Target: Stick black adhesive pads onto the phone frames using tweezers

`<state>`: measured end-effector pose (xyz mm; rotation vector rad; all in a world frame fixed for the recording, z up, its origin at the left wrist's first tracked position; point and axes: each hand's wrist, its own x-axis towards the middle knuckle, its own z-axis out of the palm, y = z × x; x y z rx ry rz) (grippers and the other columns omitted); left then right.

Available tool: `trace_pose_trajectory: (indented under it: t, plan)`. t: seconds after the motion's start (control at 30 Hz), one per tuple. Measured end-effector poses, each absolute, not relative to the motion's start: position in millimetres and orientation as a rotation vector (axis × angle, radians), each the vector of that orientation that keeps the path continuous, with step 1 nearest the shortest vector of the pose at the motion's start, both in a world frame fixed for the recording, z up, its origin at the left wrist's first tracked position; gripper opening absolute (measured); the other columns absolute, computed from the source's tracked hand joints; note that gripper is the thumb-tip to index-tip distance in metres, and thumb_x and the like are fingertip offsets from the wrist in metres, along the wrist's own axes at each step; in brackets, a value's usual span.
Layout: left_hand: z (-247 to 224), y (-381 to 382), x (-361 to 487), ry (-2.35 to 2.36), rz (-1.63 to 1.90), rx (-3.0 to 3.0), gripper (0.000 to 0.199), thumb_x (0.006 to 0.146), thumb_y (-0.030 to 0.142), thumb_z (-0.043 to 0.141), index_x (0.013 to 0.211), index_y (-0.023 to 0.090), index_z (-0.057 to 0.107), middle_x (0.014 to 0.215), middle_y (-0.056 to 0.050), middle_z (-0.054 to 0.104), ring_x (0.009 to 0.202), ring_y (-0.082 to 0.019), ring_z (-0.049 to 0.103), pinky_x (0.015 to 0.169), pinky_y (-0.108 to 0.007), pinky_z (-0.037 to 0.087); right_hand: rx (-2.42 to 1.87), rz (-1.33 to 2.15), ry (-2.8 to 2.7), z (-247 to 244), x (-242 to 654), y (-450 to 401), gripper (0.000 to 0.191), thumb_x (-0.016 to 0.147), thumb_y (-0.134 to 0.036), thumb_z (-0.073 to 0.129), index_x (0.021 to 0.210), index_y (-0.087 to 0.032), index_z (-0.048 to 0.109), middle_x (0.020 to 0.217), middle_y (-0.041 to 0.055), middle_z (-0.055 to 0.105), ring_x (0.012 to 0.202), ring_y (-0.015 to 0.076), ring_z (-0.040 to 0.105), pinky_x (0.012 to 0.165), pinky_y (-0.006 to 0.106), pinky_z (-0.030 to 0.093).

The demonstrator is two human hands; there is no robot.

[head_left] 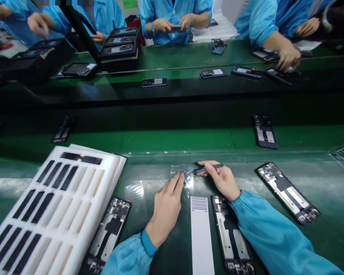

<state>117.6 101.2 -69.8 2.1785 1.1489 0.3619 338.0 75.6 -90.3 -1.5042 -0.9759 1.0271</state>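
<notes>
My right hand point(222, 179) is closed round dark tweezers point(208, 168), whose tips point left onto a small clear plastic sheet point(186, 169). The fingers of my left hand point(167, 204) lie flat and stretched out on the lower left edge of that sheet. Just below it is a white strip point(202, 236) with rows of small dark dots at its top. An opened phone body point(232, 236) lies beside the strip, partly under my right forearm. Another phone body point(110, 229) sits left of my left wrist. A second clear sheet point(136, 194) rests on the mat between them.
A white foam tray point(88, 172) with black strips in slots fills the left. More phone bodies lie at right point(288, 191) and on the line behind point(265, 131). Across the bench, people in blue coats handle phones near stacked black trays point(119, 57).
</notes>
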Motion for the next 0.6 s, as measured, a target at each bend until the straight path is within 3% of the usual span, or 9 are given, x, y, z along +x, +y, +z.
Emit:
trace_pose_trajectory:
  t: [0.07, 0.1, 0.17, 0.23, 0.3, 0.37, 0.6]
  plan:
    - [-66, 103, 119, 1.133, 0.52, 1.667, 0.046, 0.095, 0.01, 0.043, 0.134, 0.025, 0.06, 0.138, -0.008, 0.061, 0.124, -0.024, 0.056, 0.104, -0.039, 0.045, -1.47, 1.052, -0.944, -91, 339, 74, 0.043, 0.094, -0.057, 0.059, 0.104, -0.017, 0.072, 0.075, 0.0073, 0.079, 0.072, 0.021, 0.076, 0.07, 0.03, 0.059]
    - [-64, 103, 121, 1.106, 0.541, 1.478, 0.038, 0.097, 0.019, 0.045, 0.13, 0.023, 0.062, 0.129, -0.009, 0.064, 0.116, -0.023, 0.06, 0.097, -0.036, 0.049, -1.444, 1.059, -0.933, -91, 338, 73, 0.042, 0.095, -0.056, 0.059, 0.103, -0.017, 0.073, 0.075, 0.007, 0.079, 0.072, 0.0207, 0.076, 0.07, 0.03, 0.059]
    - [-60, 104, 125, 1.051, 0.499, 1.268, 0.031, 0.099, 0.032, 0.046, 0.121, 0.019, 0.064, 0.101, -0.008, 0.068, 0.082, -0.018, 0.064, 0.067, -0.028, 0.051, -1.385, 1.073, -0.93, -90, 335, 69, 0.039, 0.096, -0.053, 0.058, 0.103, -0.018, 0.073, 0.075, 0.0066, 0.079, 0.072, 0.0203, 0.076, 0.07, 0.029, 0.059]
    - [-59, 105, 129, 0.982, 0.426, 1.142, 0.032, 0.098, 0.038, 0.044, 0.112, 0.016, 0.062, 0.074, -0.001, 0.061, 0.053, -0.011, 0.048, 0.047, -0.023, 0.036, -1.342, 1.078, -0.955, -87, 330, 65, 0.037, 0.097, -0.051, 0.057, 0.103, -0.018, 0.073, 0.078, 0.0069, 0.079, 0.074, 0.0206, 0.076, 0.071, 0.029, 0.06]
    - [-58, 106, 131, 0.895, 0.368, 1.015, 0.032, 0.096, 0.041, 0.047, 0.106, 0.014, 0.061, 0.06, 0.004, 0.049, 0.046, -0.009, 0.036, 0.044, -0.022, 0.027, -1.337, 1.057, -1.002, -84, 324, 61, 0.036, 0.098, -0.05, 0.057, 0.103, -0.019, 0.074, 0.084, 0.0076, 0.08, 0.076, 0.0208, 0.076, 0.073, 0.03, 0.061]
    - [-58, 108, 132, 0.817, 0.332, 0.924, 0.032, 0.094, 0.043, 0.052, 0.101, 0.013, 0.061, 0.056, 0.007, 0.043, 0.046, -0.008, 0.034, 0.046, -0.023, 0.026, -1.351, 1.024, -1.05, -83, 320, 59, 0.035, 0.098, -0.049, 0.058, 0.101, -0.019, 0.074, 0.089, 0.0079, 0.08, 0.078, 0.0206, 0.077, 0.076, 0.03, 0.061]
    - [-62, 112, 131, 0.705, 0.318, 0.781, 0.033, 0.087, 0.046, 0.065, 0.092, 0.013, 0.06, 0.056, 0.006, 0.046, 0.046, -0.007, 0.035, 0.047, -0.024, 0.021, -1.373, 0.984, -1.151, -89, 318, 57, 0.032, 0.099, -0.045, 0.055, 0.097, -0.02, 0.075, 0.097, 0.0084, 0.078, 0.083, 0.0212, 0.076, 0.079, 0.031, 0.062]
